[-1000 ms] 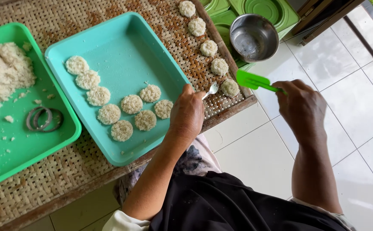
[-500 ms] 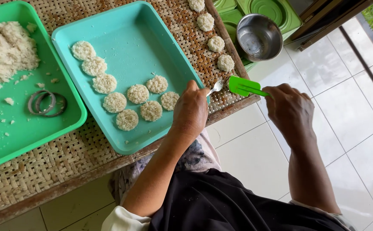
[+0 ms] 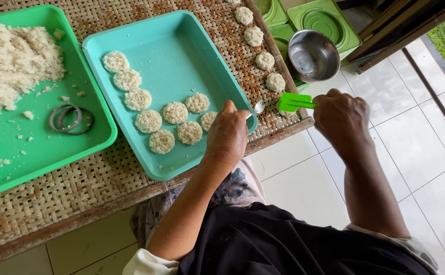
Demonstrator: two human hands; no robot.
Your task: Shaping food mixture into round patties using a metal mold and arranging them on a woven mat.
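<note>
The landmark is the teal tray (image 3: 181, 56), a rectangular tray lying on a woven mat (image 3: 69, 188) over a wooden-edged table.

Containers by place, shape and colour:
- Left of the teal tray, touching its long side: a green rectangular tray (image 3: 44, 147) holding a heap of white rice (image 3: 13, 61) and 2 metal rings (image 3: 71, 118).
- Beyond the teal tray's far right corner: a round steel bowl (image 3: 312, 55) resting on 2 green square lids (image 3: 329, 18).
- Inside the teal tray: 9 round rice cakes (image 3: 175, 112), set in a curved row toward its near left half.
- On the mat, right of the teal tray: 4 more rice cakes (image 3: 265, 60) in a line along the table edge.

Hands:
- The left hand (image 3: 227, 135) rests over the teal tray's near right corner, fingers curled together around the handle of a metal spoon (image 3: 257, 107). The spoon bowl lies just outside the tray rim.
- The right hand (image 3: 341, 114) is right of the tray, past the table edge, fingers closed around the handle of a green spatula (image 3: 291, 102). The blade points at the spoon, close to it; whether they touch cannot be told.

Open room: the far right half of the teal tray is bare. White floor tiles (image 3: 416, 153) lie below the right hand.
</note>
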